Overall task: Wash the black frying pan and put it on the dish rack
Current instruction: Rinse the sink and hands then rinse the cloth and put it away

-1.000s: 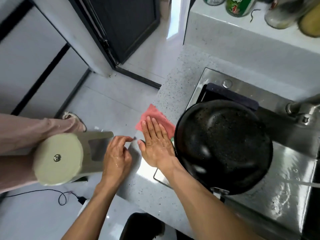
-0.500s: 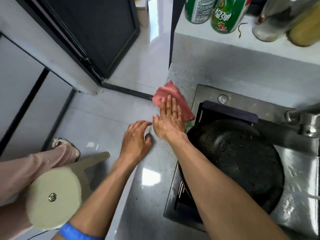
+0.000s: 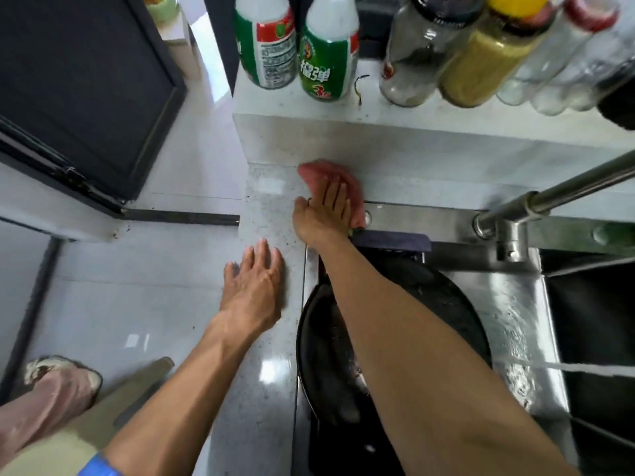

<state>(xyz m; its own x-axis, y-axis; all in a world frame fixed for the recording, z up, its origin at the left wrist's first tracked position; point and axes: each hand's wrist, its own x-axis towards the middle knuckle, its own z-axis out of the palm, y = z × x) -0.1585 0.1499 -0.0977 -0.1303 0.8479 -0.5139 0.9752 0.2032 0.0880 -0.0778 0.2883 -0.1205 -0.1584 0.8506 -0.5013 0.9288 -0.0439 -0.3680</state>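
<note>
One black pan [image 3: 443, 304], one pink cloth [image 3: 330, 173] under flat right-hand fingers [image 3: 335, 197]; left fingers [image 3: 256, 255] spread.

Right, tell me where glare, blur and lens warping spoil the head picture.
Head view: bright glare patches on the counter and the wet steel sink; wide-angle warping splays the bottles outward on the ledge and tilts the tap; the frying pan and right forearm look softly blurred; the right hand on the pink cloth is fairly sharp.
</note>
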